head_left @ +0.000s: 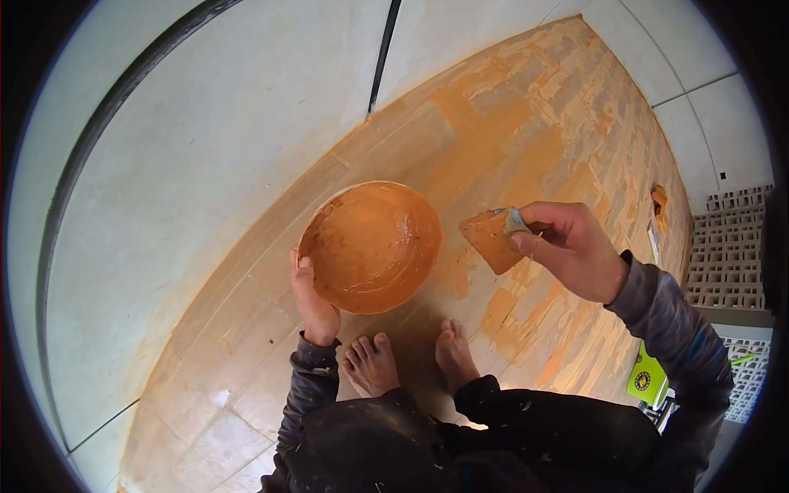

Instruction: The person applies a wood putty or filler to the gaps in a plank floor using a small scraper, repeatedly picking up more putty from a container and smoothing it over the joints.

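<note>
A round bowl [374, 246], coated inside with wet orange-brown paste, is held up over the floor. My left hand [316, 302] grips its rim on the left side, thumb over the edge and fingers underneath. To the right of the bowl, my right hand [574, 251] pinches a small flat spreader [495, 238] between thumb and fingers. The spreader's blade is covered in the same orange paste, and a bluish patch shows at its held corner. Blade and bowl are apart, with a gap between them.
Orange paste [485, 140] is smeared in streaks over the wood-look tiled floor [246, 329]. Pale walls [205, 164] rise at left and top right. Perforated blocks [727, 255] and a bright green object [648, 378] stand at right. My bare feet [374, 366] are just below the bowl.
</note>
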`<state>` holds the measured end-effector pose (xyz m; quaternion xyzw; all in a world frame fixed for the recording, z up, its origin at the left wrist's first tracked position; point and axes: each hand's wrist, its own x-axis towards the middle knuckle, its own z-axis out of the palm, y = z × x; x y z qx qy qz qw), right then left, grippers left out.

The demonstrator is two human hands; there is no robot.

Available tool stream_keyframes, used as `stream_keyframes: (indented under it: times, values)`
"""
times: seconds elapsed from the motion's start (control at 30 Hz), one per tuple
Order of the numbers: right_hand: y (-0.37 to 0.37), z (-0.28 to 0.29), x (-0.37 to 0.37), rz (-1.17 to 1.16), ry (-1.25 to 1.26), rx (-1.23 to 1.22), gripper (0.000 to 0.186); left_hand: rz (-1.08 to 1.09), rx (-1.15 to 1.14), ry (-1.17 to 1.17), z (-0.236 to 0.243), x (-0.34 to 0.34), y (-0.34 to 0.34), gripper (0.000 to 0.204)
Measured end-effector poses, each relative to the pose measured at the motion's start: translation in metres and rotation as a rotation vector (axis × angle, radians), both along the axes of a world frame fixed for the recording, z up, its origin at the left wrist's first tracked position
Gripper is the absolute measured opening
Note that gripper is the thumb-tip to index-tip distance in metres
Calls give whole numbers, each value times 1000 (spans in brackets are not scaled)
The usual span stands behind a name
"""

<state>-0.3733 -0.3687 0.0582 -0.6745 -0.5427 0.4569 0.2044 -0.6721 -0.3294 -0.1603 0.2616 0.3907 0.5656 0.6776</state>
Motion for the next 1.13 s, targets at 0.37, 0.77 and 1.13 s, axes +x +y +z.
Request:
stream_keyframes:
  times: [0.37, 0.77, 1.13]
  values:
    - [29, -109, -55, 499, -916, 581, 22, -21, 205, 236, 50, 38, 8, 50]
    - [38, -121, -69, -117, 221, 206, 23, 49, 59, 339, 41, 65, 11, 58]
    - [36, -172, -72, 372, 23, 324, 36, -150, -81, 268, -2, 64, 5, 67]
